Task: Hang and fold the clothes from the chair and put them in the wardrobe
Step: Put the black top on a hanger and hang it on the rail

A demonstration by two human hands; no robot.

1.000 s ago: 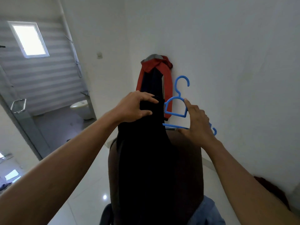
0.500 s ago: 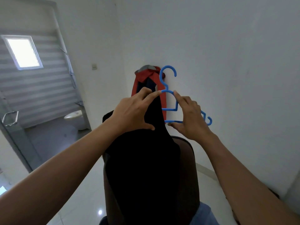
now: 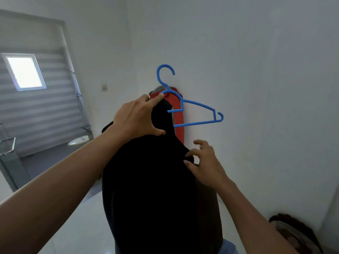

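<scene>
A black garment (image 3: pixel 152 189) hangs in front of me, its top gathered under my left hand (image 3: pixel 136 117). That hand grips the cloth and pinches the neck of a blue plastic hanger (image 3: pixel 197 111), whose hook points up and whose right arm sticks out free to the right. My right hand (image 3: pixel 205 163) is lower, at the garment's right edge, fingers curled and pinching the cloth there. Behind the garment a red and grey jacket (image 3: pixel 178 114) hangs against the white wall. A dark chair back (image 3: pixel 209 213) shows behind the garment's right side.
A bathroom doorway opens at the left, with a window (image 3: pixel 24 72), a toilet (image 3: pixel 78 142) and a glass panel with a handle (image 3: pixel 8 145). A white wall fills the right. Brown cloth (image 3: pixel 297 233) lies at the lower right, blue cloth (image 3: pixel 229 246) at the bottom.
The hanger has passed from my right hand to my left and risen higher. My right hand has dropped to the garment's right edge. The view has tilted upward.
</scene>
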